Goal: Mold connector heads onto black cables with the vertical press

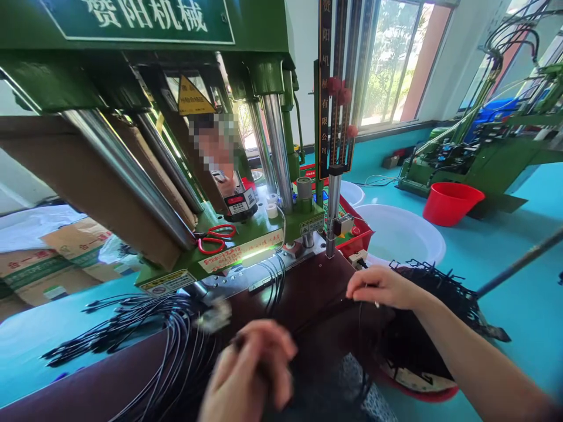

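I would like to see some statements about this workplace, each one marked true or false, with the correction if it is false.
1. The scissors with red handles lie on the green machine. True.
2. The bucket on the floor is blue. False: it is red.
3. The right hand is resting on the scissors. False: it is well apart from them, above the brown table.
4. The left hand looks blurred. True.
5. A yellow triangular sign is above the scissors. True.
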{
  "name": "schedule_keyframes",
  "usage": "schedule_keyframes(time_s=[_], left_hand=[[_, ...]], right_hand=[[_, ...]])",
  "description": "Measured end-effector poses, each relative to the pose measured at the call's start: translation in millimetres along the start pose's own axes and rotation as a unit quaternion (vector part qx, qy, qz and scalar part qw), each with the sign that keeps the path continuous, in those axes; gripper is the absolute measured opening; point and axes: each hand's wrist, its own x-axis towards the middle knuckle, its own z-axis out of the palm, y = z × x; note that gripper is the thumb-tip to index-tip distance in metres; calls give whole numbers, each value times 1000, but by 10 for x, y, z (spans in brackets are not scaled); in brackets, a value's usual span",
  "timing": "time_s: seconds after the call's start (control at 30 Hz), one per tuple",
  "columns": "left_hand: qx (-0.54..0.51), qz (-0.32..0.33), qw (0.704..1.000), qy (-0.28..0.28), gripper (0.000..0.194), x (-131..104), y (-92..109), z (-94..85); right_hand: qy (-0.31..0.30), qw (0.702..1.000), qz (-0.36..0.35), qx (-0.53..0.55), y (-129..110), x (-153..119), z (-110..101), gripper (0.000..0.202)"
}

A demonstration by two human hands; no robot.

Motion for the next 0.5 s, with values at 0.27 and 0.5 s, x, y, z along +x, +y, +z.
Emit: schedule_keyframes(time_s=[0.27,0.5], left_hand=[[-201,-129,955,-175,39,611,-792,765],[-138,-119,964,-193,29,693,-831,732]], right_hand=[[2,999,-8,-50,-349,175,166,26],[-47,990,-38,127,-36,287,79,51]])
